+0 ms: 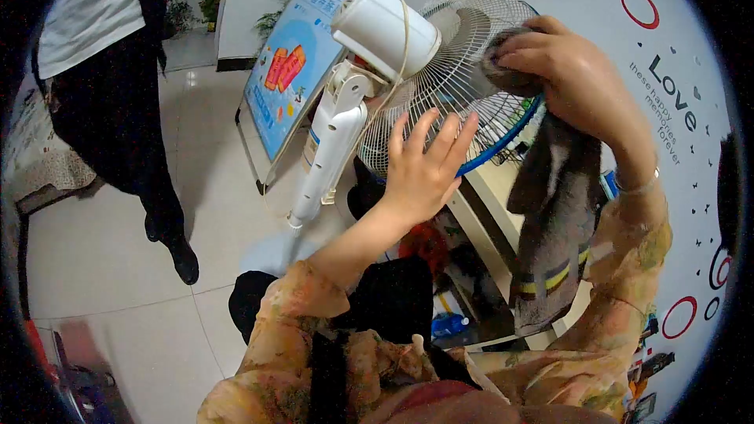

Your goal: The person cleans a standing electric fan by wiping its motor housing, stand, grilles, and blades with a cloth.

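A white standing fan [386, 27] with a round wire guard [440, 71] and a blue rim stands in front of me, seen from behind. My left hand [424, 163] rests with spread fingers against the lower part of the guard. Up at the guard's right side, my right hand [561, 63] presses a bunched dark grey-brown cloth [554, 212] to the wires. The rest of that cloth hangs below the hand, with a yellow stripe near its lower end. The fan's blades are partly hidden behind the guard.
A blue poster stand [287, 55] leans behind the fan. At left stands another person in dark trousers [110, 118] on the tiled floor [118, 243]. A shelf with a blue bottle [449, 324] is below the fan. A wall [667, 47] with lettering rises at right.
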Demonstrator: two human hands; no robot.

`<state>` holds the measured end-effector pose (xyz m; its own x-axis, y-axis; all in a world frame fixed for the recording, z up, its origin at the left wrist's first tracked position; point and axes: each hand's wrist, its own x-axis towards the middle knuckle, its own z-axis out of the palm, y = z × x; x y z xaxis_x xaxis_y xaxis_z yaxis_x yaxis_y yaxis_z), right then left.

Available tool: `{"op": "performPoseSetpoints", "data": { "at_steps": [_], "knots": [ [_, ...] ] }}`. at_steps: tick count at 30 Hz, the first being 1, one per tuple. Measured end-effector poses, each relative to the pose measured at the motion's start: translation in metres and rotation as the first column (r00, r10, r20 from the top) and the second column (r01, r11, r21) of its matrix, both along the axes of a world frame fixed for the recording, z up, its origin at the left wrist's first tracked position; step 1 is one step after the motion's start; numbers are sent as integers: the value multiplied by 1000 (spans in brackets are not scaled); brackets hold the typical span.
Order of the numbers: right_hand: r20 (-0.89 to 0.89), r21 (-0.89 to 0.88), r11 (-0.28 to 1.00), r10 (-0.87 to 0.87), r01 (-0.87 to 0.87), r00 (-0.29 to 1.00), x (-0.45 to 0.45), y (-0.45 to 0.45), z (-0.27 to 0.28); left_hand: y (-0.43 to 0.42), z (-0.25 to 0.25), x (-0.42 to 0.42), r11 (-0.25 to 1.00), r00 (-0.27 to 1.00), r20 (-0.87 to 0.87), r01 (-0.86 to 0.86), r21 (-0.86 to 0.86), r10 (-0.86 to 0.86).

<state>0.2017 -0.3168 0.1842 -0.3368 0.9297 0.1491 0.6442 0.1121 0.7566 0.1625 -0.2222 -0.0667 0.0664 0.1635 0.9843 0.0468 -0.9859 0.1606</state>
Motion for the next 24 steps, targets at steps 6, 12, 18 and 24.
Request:
{"op": "performPoseSetpoints", "data": {
  "at_steps": [6,12,18,24],
  "knots": [
    [76,-65,924,-371,376,926,-5,97,-28,15,-17,12,986,987,-65,-138,93,145],
    [143,-71,985,-145,157,979,13,87,-25,16,-19,25,995,991,90,-99,22,96],
    [-14,8,998,-63,63,998,7,4,-7,6,-6,6,1000,1000,-5,12,18,-12],
    [-140,59,998,33,-25,990,13,-4,3,6,-4,0,996,995,-29,91,-8,-91]
  ]
}}
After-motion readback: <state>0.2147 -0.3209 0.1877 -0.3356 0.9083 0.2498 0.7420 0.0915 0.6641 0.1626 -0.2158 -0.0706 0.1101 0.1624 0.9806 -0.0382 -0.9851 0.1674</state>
